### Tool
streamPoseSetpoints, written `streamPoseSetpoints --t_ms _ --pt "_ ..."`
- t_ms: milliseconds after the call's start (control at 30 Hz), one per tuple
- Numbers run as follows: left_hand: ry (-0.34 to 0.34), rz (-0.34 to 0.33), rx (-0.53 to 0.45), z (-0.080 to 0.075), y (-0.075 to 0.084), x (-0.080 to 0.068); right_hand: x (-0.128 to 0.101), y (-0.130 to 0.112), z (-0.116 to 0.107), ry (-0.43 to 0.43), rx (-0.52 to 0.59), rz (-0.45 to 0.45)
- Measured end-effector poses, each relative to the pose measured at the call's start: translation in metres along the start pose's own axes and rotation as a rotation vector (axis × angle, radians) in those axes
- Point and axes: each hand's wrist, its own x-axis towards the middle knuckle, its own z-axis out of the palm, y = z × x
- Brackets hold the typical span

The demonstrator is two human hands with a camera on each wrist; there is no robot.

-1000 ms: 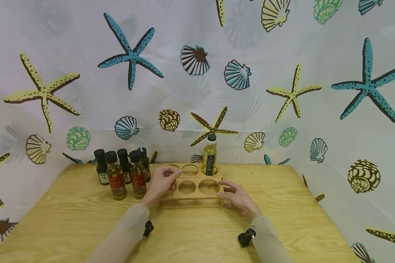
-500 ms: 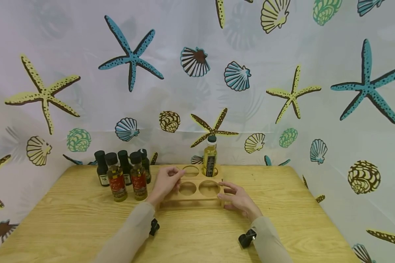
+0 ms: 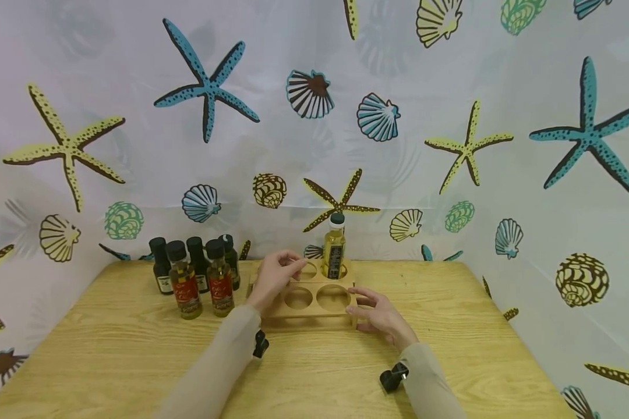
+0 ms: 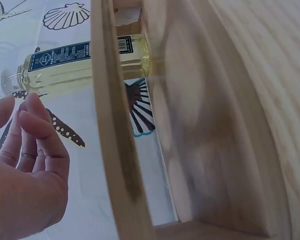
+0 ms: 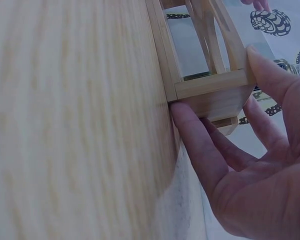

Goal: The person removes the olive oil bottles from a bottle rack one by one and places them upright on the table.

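A two-tier wooden bottle rack [image 3: 309,315] with round holes stands on the table. In its back right hole stands a bottle of yellow oil [image 3: 334,253] with a dark green cap. My left hand [image 3: 275,278] hovers over the back left part of the rack, its fingers loosely bent around nothing. In the left wrist view its fingertips [image 4: 36,102] appear close to the neck of the oil bottle; whether they touch cannot be told. My right hand [image 3: 380,317] rests at the rack's right end, nearly straight fingers [image 5: 197,135] touching the side panel and the thumb at its upper edge.
Left of the rack stand two red-labelled bottles [image 3: 221,285] with black caps. Behind them are three dark bottles [image 3: 161,267]. A curtain [image 3: 314,145] printed with shells and starfish hangs around the wooden table [image 3: 430,361].
My left hand has moved to the right along the rack, from over its left end toward the oil bottle. The right hand, rack and bottles have stayed in place.
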Motion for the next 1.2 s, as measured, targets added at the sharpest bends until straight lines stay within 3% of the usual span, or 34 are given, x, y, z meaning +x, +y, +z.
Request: streamPoseSetpoints --t_ms 667,1200 --pt "0.020 -0.014 -0.036 0.024 0.010 0.025 -0.003 -0.003 0.000 0.014 0.003 -0.003" --pt "0.067 0.131 0.031 0.054 0.020 0.038 -0.001 0.001 0.000 -0.002 0.002 -0.019"
